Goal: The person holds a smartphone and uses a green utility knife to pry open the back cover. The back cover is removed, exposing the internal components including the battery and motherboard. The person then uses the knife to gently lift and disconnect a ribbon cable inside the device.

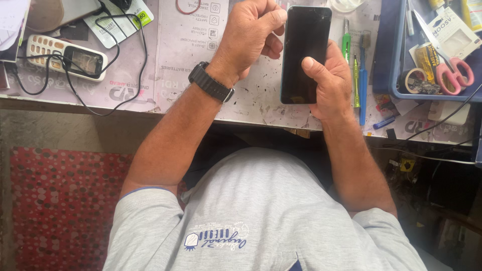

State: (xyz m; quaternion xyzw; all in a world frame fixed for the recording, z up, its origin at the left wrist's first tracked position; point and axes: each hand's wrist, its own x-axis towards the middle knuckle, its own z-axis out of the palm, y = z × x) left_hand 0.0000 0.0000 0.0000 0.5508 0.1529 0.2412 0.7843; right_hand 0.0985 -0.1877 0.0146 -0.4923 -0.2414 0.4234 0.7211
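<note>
Dark smartphone (305,52) with a black, unlit glass face and fine cracks near its far end, standing lengthwise in the upper middle of the frame. Held just above the scuffed white worktop, screen up, far edge near the frame's top. Slim bluish side edge visible along the left.

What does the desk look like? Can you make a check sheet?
Surface: worn, speckled workbench.
Job's things: dark smartphone, screen off.
Clutter: old keypad phone, pink scissors, tape roll, green screwdriver, blue tray.
Grippers: right hand grips the smartphone, thumb on the screen; left hand curls at its top corner, black wristwatch on.
Cables: black cable loops around the keypad phone.
Surroundings: red dotted mat.
</note>
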